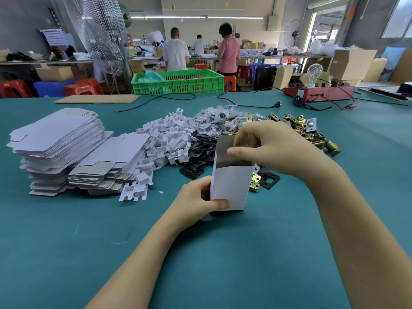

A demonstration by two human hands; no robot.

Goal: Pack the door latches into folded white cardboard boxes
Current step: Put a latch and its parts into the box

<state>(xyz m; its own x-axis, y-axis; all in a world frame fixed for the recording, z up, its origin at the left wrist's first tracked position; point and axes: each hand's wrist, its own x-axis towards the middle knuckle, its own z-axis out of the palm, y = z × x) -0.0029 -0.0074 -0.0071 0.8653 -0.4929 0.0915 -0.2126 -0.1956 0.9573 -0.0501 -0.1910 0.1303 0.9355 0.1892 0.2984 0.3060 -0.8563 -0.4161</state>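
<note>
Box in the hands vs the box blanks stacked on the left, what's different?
The held box is erected, open at the top; the stacked blanks lie flat, unfolded.
The box is off the table, gripped by the left hand, with the right hand at its opening; the blanks rest untouched on the table.
It is one box; the blanks are many.
Both are white cardboard with grey inner faces.
</note>
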